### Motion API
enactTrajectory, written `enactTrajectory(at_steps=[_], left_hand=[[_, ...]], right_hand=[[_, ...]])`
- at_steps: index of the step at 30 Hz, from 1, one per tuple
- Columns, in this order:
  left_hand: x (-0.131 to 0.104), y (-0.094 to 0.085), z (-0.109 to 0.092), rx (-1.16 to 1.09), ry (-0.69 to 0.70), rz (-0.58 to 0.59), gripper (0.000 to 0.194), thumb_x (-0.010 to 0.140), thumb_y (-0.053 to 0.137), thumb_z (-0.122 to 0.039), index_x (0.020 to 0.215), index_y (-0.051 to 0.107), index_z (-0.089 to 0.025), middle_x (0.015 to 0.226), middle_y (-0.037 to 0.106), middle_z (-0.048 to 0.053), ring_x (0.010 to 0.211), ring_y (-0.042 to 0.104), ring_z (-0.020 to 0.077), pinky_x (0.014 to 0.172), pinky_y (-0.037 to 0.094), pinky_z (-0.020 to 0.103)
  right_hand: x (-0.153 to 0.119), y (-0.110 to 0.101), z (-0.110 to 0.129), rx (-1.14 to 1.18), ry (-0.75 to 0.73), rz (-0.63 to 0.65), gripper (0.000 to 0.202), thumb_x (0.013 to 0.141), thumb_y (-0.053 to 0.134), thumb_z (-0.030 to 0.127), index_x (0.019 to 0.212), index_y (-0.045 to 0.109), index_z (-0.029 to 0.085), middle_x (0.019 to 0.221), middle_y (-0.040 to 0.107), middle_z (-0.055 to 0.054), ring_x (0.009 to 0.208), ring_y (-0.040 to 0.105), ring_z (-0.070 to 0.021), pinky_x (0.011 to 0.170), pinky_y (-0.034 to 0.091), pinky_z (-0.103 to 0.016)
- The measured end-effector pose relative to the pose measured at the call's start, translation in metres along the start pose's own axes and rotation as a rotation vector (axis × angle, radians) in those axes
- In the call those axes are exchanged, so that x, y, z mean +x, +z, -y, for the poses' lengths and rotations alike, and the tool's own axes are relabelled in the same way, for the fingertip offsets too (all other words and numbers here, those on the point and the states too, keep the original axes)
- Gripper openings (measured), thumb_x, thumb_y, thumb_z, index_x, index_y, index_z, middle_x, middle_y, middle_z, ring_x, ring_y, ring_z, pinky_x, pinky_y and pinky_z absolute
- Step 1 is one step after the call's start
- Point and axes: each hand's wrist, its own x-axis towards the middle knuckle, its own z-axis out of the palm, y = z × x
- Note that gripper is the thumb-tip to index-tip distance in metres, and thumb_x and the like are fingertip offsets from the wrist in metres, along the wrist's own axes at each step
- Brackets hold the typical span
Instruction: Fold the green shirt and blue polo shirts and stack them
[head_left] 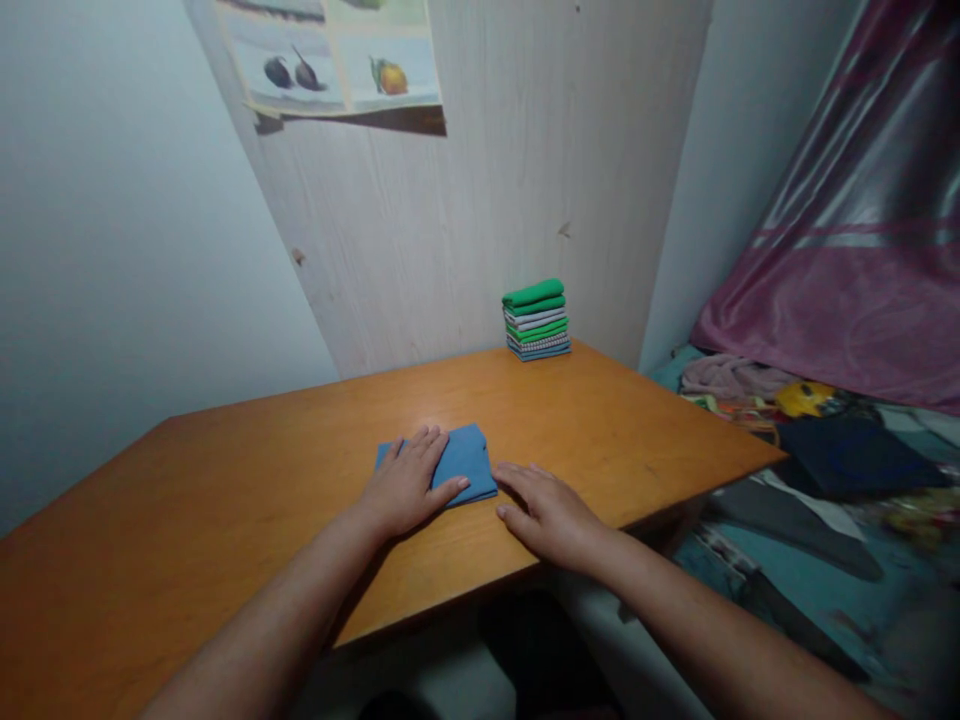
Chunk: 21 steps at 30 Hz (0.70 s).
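Note:
A folded blue cloth (pixel 466 460) lies flat on the wooden table (pixel 285 470), near its front edge. My left hand (pixel 409 483) rests palm down on the left part of the cloth, fingers spread and thumb out toward the right. Just beyond the cloth's right corner is my right hand (pixel 547 512), its fingers apart and the fingertips at or very near the cloth's edge; whether they touch it is hard to tell. Nothing shows in its grasp. The palm of my left hand hides part of the cloth.
A stack of folded green, grey, checked and blue cloths (pixel 536 322) stands at the table's back edge by the wall. To the right of the table, clothes and other items lie on a teal surface below a pink curtain (pixel 847 250). Fruit pictures (pixel 337 60) hang on the wall.

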Motion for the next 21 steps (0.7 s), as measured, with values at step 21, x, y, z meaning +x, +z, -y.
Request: enactTrajectory(at_steps=[21], left_hand=[[-0.033, 0.001, -0.014, -0.147, 0.139, -0.108, 0.041, 0.096, 0.051, -0.049, 0.122, 0.062, -0.019, 0.147, 0.054, 0.015, 0.138, 0.047, 0.0296, 0.117, 0.034, 0.052]], right_hand=[[0.041, -0.004, 0.018, -0.584, -0.256, 0.113, 0.026, 0.095, 0.042, 0.016, 0.094, 0.068, 0.015, 0.091, 0.071, -0.011, 0.081, 0.063, -0.0234, 0.069, 0.040, -0.034]])
